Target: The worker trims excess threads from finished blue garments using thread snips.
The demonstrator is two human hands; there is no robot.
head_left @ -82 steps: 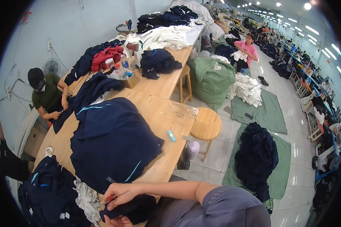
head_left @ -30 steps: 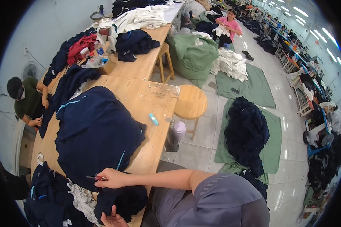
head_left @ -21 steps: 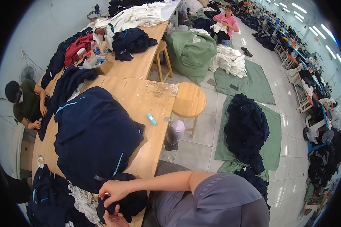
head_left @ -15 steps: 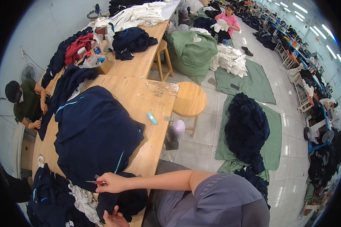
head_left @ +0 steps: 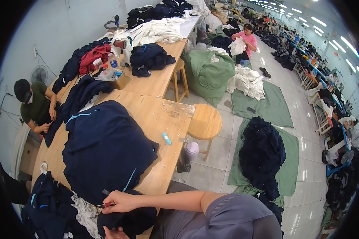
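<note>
Since the earlier head-view frame, the right hand (head_left: 123,202) has parted from the left hand (head_left: 116,234). It grips red snips (head_left: 108,204), tip clear; the left, its pinch unclear, touches dark cloth (head_left: 137,218) by the table (head_left: 143,111) edge, apparently steadying it.

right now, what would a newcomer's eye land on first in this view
Probably the broad navy cloth on the wooden table, left of centre. Just below it, the right hand holds a small red tool by dark fabric. Farther off, to the table's right, a bulging green sack stands on the tiled floor.
</note>
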